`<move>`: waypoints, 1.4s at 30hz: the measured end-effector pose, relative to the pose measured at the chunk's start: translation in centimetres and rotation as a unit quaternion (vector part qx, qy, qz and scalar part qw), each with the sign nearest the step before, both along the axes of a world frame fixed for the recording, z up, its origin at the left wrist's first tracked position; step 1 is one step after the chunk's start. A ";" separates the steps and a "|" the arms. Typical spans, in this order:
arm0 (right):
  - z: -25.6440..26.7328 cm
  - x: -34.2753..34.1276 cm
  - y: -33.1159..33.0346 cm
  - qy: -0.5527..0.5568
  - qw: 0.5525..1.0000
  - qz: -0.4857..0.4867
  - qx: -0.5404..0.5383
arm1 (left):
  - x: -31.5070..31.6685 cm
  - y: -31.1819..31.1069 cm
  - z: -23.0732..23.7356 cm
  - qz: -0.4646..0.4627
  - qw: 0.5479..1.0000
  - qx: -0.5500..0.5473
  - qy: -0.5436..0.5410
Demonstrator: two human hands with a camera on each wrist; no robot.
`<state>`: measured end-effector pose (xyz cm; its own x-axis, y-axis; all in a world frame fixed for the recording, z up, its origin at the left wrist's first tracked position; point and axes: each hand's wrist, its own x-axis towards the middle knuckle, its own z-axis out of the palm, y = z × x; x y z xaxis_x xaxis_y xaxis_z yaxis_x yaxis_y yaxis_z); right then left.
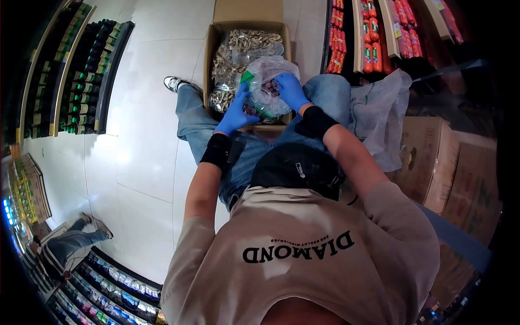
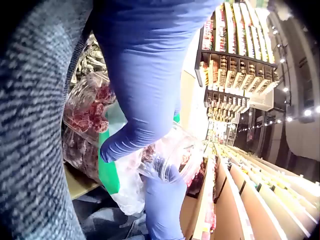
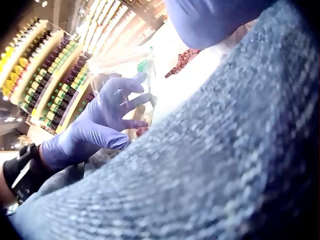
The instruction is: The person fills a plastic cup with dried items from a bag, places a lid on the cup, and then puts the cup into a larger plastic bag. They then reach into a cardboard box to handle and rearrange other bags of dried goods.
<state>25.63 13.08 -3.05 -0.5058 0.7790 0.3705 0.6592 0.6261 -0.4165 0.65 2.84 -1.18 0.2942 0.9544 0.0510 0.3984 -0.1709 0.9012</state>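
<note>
A clear plastic bag point(image 1: 276, 65) with a green strip point(image 2: 108, 172) and dark red dried fruit point(image 1: 270, 88) inside lies over an open cardboard box point(image 1: 208, 59). My blue-gloved left hand point(image 1: 236, 112) is at the bag's near left side. In the right wrist view this left hand point(image 3: 102, 117) has its fingers spread and slightly bent against clear plastic, thumb apart. My gloved right hand point(image 1: 292, 91) grips the bag on its right side above the fruit, its fingertips partly hidden. More bagged red fruit point(image 2: 90, 117) shows beside the left hand in the left wrist view.
The box holds bags of sliced dried pieces point(image 1: 230, 59) and stands between my knees. Shelves with red packages point(image 1: 371, 38) rise on the right, and bottle shelves point(image 1: 81, 81) on the left. A loose plastic sheet point(image 1: 382, 108) and closed cartons point(image 1: 428, 146) are by my right leg.
</note>
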 end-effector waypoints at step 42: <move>-0.2 -2.1 -0.7 0.077 0.995 0.033 -0.050 | 0.0 -0.7 -1.3 0.023 0.999 -0.037 -0.032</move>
